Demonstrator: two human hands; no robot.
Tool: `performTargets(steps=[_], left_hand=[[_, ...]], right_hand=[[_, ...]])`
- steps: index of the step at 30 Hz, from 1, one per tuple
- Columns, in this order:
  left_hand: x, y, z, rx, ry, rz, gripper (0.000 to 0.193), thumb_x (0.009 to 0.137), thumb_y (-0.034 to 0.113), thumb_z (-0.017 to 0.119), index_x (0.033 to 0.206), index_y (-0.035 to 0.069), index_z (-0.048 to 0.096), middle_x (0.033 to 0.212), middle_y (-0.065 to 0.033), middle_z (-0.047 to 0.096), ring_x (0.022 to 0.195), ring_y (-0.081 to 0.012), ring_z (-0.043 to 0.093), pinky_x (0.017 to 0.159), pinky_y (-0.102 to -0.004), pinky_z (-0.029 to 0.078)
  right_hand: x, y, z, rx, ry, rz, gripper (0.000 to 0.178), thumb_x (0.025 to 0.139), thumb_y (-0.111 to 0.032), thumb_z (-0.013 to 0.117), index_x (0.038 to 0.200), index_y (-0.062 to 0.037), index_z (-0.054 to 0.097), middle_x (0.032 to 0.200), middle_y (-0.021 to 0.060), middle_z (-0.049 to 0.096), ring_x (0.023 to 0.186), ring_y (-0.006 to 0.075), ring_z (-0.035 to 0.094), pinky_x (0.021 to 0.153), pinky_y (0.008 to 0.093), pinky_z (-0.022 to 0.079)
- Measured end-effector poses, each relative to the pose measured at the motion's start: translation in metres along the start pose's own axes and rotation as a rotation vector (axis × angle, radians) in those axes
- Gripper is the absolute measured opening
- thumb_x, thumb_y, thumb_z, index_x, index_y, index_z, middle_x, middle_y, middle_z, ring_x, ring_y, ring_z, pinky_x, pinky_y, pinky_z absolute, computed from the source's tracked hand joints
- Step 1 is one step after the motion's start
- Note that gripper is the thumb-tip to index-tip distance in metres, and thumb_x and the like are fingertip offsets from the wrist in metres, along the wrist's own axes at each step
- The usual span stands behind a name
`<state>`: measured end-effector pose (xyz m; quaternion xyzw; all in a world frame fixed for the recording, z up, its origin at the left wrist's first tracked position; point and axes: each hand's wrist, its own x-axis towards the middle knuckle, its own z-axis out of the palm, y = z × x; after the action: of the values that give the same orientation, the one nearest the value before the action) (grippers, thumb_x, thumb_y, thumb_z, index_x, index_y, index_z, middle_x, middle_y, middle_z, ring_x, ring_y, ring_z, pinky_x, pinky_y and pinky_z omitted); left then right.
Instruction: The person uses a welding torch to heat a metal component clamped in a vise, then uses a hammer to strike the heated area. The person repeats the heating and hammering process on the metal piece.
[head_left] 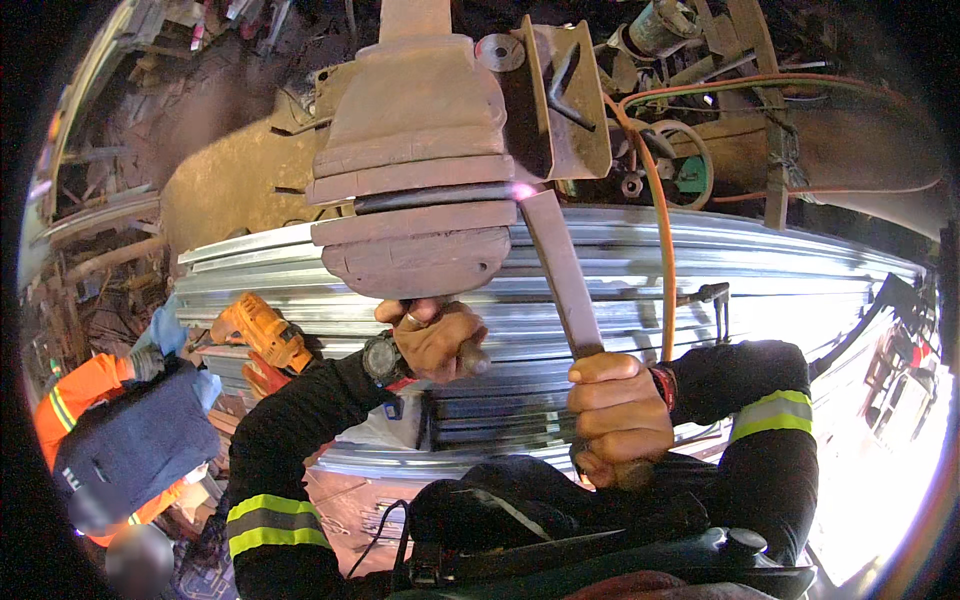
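A bench vise (415, 120) clamps a dark metal rod (430, 197) between its 2 jaws, the rod's tip glowing pink at the vise's right side. There the upper end of a flat metal bar (562, 265) reaches the glow; the right hand (620, 415), below and right of the vise, makes a fist around the bar's lower end. Just below the vise, the left hand (437, 340) curls its fingers around the vise handle (475, 359). An orange power tool (268, 328) lies to the vise's lower left.
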<state>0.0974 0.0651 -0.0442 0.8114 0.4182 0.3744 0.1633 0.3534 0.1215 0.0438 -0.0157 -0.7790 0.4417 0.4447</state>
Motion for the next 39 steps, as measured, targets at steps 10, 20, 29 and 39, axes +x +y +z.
performTargets(steps=[10, 20, 29, 39], left_hand=[[-0.052, -0.010, 0.035, -0.094, 0.100, -0.037, 0.024, 0.078, 0.012, 0.075, 0.099, 0.005, 0.064, 0.075, -0.0049, 0.067, 0.066, -0.0211, 0.067, 0.060, -0.0310, 0.054], [-0.021, -0.002, 0.027, -0.039, 0.184, 0.034, 0.028, 0.075, 0.008, 0.078, 0.099, 0.003, 0.064, 0.078, -0.0063, 0.068, 0.064, -0.0209, 0.068, 0.059, -0.0305, 0.054], [-0.011, -0.001, 0.016, -0.102, 0.047, -0.021, 0.028, 0.073, 0.005, 0.078, 0.098, 0.004, 0.063, 0.080, -0.0061, 0.068, 0.068, -0.0236, 0.067, 0.063, -0.0339, 0.054], [-0.013, -0.004, 0.031, 0.203, 0.218, 0.078, 0.014, 0.078, 0.012, 0.069, 0.089, 0.019, 0.068, 0.089, 0.0041, 0.067, 0.097, -0.0180, 0.060, 0.098, -0.0420, 0.031]], right_hand=[[0.011, 0.000, 0.032, -0.111, -0.039, -0.044, 0.027, 0.072, -0.011, 0.068, 0.061, -0.0125, 0.044, 0.057, 0.0020, 0.046, 0.052, 0.0206, 0.052, 0.073, 0.0430, 0.046], [0.016, 0.004, 0.056, -0.191, 0.021, -0.026, 0.032, 0.072, -0.012, 0.070, 0.060, -0.0140, 0.041, 0.057, -0.0001, 0.045, 0.051, 0.0186, 0.050, 0.068, 0.0406, 0.044], [0.017, 0.008, 0.064, -0.251, 0.003, -0.037, 0.030, 0.073, -0.014, 0.071, 0.062, -0.0135, 0.043, 0.062, -0.0008, 0.046, 0.055, 0.0178, 0.050, 0.066, 0.0377, 0.042], [-0.010, -0.069, 0.038, -0.181, -0.310, 0.098, 0.032, 0.075, -0.024, 0.073, 0.062, -0.0129, 0.046, 0.064, 0.0018, 0.045, 0.060, 0.0215, 0.051, 0.076, 0.0397, 0.043]])
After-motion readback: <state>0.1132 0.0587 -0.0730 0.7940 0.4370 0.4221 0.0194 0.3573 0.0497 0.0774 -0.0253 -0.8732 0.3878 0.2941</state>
